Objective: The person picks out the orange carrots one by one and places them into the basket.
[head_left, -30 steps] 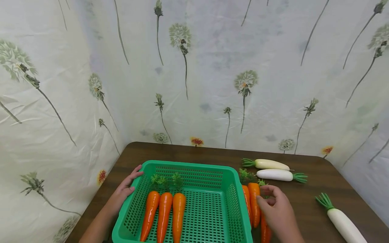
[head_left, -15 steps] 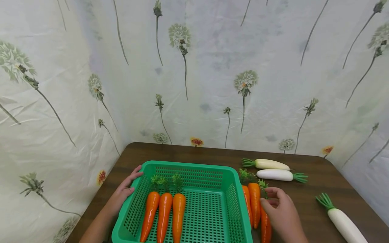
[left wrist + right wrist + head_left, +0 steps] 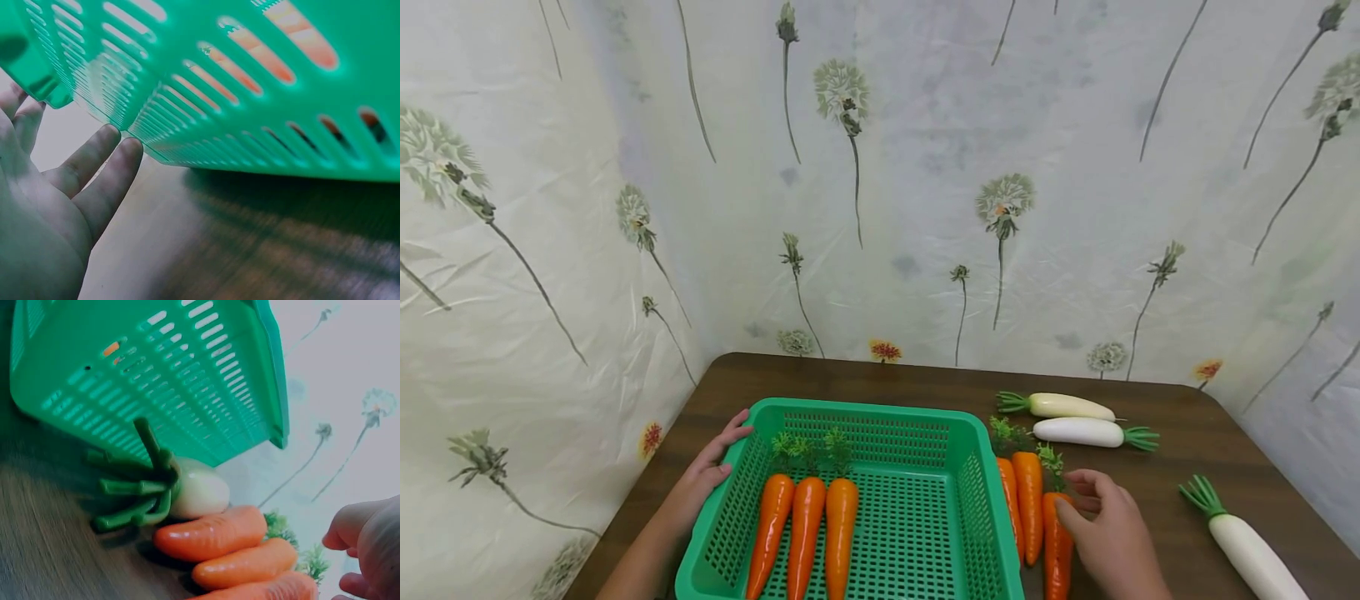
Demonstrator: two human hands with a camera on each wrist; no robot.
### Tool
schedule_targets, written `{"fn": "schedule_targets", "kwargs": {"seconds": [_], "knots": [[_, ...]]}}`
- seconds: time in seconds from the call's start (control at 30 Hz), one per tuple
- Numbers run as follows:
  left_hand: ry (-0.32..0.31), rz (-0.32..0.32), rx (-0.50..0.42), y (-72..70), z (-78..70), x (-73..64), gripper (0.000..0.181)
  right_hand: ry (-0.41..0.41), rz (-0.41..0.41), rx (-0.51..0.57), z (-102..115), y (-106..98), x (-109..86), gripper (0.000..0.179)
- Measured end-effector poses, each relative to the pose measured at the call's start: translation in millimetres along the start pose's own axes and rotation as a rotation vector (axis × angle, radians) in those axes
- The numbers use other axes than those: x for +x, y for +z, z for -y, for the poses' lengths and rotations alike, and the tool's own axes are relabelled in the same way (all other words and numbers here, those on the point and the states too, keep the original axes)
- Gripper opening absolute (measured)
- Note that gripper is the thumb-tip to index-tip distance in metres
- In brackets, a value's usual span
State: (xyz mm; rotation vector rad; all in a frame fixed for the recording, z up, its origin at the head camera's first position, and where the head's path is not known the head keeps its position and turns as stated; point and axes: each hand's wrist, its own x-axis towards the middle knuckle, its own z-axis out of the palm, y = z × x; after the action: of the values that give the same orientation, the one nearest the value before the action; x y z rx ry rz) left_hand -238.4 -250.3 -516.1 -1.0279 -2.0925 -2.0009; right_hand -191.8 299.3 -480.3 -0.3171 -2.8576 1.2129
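Note:
In the head view my left hand (image 3: 706,475) rests against the left side of a green perforated basket (image 3: 880,407), fingers extended; the left wrist view shows its fingers spread beside the basket's wall. My right hand (image 3: 1108,529) is at the leafy end of the outermost carrot (image 3: 1057,550), its thumb overlapping the carrot in the head view. From the right wrist, a gap shows between the thumb and the carrots. Two more carrots, a middle one (image 3: 1028,504) and an inner one (image 3: 1010,508), lie alongside the basket. Inside it, three carrots (image 3: 807,521) lie side by side.
Two white radishes (image 3: 1075,431) lie behind the loose carrots, and another radish (image 3: 1255,554) lies at the right. A radish with thick green stems (image 3: 203,490) sits by the basket in the right wrist view. A dandelion-patterned curtain (image 3: 917,208) backs the brown table (image 3: 1187,433).
My right hand has shifted slightly right and back from the outermost carrot, uncovering its leafy top. The left hand and the basket have stayed put.

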Motion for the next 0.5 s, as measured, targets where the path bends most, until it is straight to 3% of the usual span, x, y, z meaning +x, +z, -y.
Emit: {"fn": "schedule_targets", "kwargs": {"seconds": [0.5], "knots": [[-0.051, -0.017, 0.012, -1.4, 2.7, -2.0, 0.047, 0.015, 0.042, -0.087, -22, -2, 9.7, 0.065]]}}
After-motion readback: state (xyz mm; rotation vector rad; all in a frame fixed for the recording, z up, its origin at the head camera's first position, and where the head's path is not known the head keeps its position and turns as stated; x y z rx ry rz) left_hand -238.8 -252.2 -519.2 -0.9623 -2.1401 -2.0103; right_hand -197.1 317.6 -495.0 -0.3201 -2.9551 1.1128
